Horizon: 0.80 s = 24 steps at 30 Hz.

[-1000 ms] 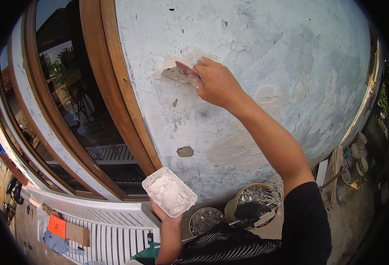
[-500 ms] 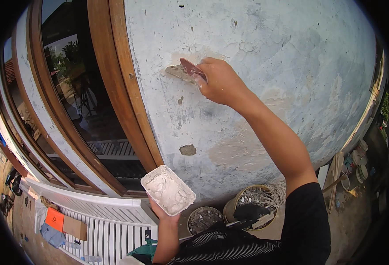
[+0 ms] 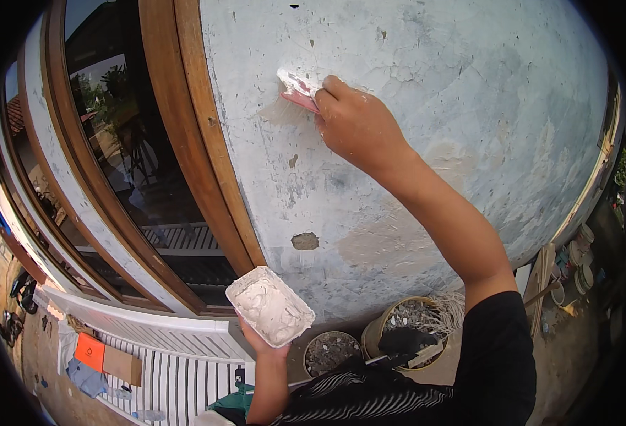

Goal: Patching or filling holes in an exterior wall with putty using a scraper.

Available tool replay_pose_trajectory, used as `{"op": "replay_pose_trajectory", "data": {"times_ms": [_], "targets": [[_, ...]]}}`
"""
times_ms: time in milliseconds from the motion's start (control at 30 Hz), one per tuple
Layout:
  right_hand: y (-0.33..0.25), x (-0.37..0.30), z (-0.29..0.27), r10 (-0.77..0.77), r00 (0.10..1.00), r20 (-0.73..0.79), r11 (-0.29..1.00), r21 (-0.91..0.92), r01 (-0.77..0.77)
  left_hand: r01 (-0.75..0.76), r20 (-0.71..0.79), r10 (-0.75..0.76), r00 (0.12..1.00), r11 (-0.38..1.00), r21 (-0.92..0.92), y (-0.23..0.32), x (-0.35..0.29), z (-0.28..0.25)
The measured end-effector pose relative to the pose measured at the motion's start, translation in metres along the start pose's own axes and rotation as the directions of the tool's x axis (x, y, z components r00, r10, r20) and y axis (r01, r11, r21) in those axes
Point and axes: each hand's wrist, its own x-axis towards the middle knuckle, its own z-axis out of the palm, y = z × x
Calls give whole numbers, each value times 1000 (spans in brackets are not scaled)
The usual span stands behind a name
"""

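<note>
My right hand (image 3: pixel 361 126) grips a reddish putty knife (image 3: pixel 298 96) against the upper part of a pale, patchy wall (image 3: pixel 426 85). White filler lies thick along the blade's upper side, and a beige smear shows on the wall just below it. Lower down, my left hand (image 3: pixel 264 346) supports a white rectangular tub (image 3: pixel 252 323) from beneath. Beige-white putty (image 3: pixel 270 305) fills the tub, its surface stirred and uneven. Part of the left hand's fingers is hidden under the tub.
A wooden window frame (image 3: pixel 198 142) borders the wall at left. Below it stands a white slatted bench (image 3: pixel 178 373) bearing an orange box (image 3: pixel 90 352). Two rubble-filled buckets (image 3: pixel 333 355) sit at the wall's foot. A chipped hole (image 3: pixel 304 241) marks the wall.
My right hand has shifted slightly up the wall and turned the putty knife, so its filler-covered side now shows. The left hand and tub stay nearly still.
</note>
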Motion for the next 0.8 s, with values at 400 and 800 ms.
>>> {"op": "replay_pose_trajectory", "data": {"times_ms": [400, 800], "targets": [[-9, -30, 1, -147, 969, 199, 986, 107, 127, 17, 26, -17, 1000, 1000, -9, -6, 2, -6], [-28, -34, 35, -162, 985, 61, 987, 8, 162, 42, 63, -40, 997, 999, -30, -5, -1, -4]]}}
